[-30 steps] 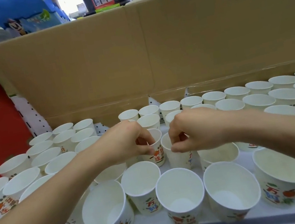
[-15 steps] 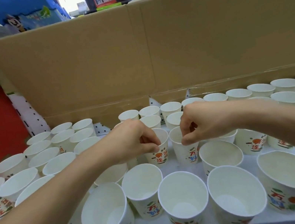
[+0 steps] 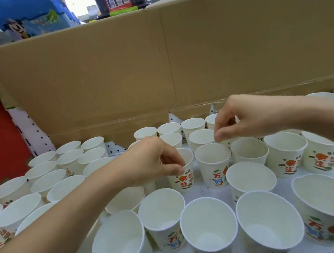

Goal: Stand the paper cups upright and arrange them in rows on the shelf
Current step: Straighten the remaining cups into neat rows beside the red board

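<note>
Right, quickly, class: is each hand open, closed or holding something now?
Left hand: pinching the rim of an upright paper cup with orange print.
Right hand: fingertips drawn together; whether they hold a rim cannot be told.

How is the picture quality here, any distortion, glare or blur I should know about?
Head view: wide-angle bending bows the top edge of the cardboard box and stretches the front-row cups into ovals; head view: the window at top is blown out white; head view: soft light, faint shadows, no motion smear on the left hand, pinching a paper cup, or the right hand.
</note>
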{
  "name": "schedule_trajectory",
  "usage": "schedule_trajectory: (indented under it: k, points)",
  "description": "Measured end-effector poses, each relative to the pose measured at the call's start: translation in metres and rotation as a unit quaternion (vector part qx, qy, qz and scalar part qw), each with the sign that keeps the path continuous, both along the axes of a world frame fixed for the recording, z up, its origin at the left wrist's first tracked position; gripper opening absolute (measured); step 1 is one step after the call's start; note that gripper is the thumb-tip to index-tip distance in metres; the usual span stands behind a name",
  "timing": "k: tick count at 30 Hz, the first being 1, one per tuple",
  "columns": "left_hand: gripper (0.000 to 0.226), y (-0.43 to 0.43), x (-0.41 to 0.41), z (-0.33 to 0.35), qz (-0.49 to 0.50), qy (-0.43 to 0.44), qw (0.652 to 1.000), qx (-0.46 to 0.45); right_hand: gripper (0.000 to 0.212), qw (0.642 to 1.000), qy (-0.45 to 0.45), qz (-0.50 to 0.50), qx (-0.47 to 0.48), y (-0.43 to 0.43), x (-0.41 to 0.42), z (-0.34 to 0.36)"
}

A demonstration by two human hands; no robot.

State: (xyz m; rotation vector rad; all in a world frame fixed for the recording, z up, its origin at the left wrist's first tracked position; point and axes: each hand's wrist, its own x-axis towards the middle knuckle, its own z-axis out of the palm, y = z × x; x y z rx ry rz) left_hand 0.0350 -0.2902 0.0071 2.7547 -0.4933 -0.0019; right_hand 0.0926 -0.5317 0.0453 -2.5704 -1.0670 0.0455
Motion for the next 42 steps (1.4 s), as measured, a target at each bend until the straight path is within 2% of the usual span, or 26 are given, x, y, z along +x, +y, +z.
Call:
schedule_trajectory:
  k: [3,7,9,14,19,24,27,29,31,33,36,42]
  points:
    - [0.013,0.0,0.0,0.004,-0.006,-0.012,1.0,0.003,0.019,0.999,0.011,0.013,-0.043,0.004,-0.001,-0.011]
    - [0.012,0.017,-0.003,0.033,0.029,-0.075,0.994,-0.077,0.024,0.999,-0.016,0.029,-0.02,0.013,-0.004,-0.015]
    - [0.01,0.033,-0.008,0.044,0.051,-0.083,0.991,-0.094,0.019,0.999,-0.019,0.046,-0.015,0.022,-0.008,-0.012]
    - [0.007,0.057,-0.02,0.036,0.099,-0.023,0.995,0.005,0.012,0.995,-0.05,0.072,-0.043,0.061,-0.013,-0.011]
    - [0.005,0.052,-0.016,0.012,0.081,-0.002,0.994,0.07,0.021,0.991,-0.057,0.077,-0.091,0.087,-0.014,-0.023]
    - [0.014,0.064,-0.022,0.022,0.068,0.012,0.988,0.141,0.019,0.986,-0.083,0.075,-0.12,0.088,-0.017,-0.027]
    - [0.029,0.067,-0.026,0.026,0.067,0.032,0.983,0.167,0.018,0.987,-0.078,0.07,-0.121,0.086,-0.017,-0.027]
    - [0.027,0.065,-0.025,0.024,0.064,0.028,0.988,0.14,0.017,0.987,-0.081,0.068,-0.12,0.085,-0.017,-0.028]
    - [0.013,0.062,-0.022,0.02,0.059,0.025,0.994,0.09,0.016,0.987,-0.086,0.066,-0.118,0.085,-0.017,-0.03]
    - [0.005,0.059,-0.019,0.014,0.049,0.014,0.996,0.076,0.015,0.987,-0.088,0.064,-0.117,0.085,-0.018,-0.03]
    - [0.006,0.059,-0.014,0.008,0.043,-0.016,0.994,0.094,0.014,0.987,-0.09,0.061,-0.115,0.085,-0.019,-0.031]
    - [0.006,0.055,-0.008,0.002,0.051,-0.029,0.997,0.046,0.014,0.989,-0.083,0.065,-0.104,0.087,-0.018,-0.033]
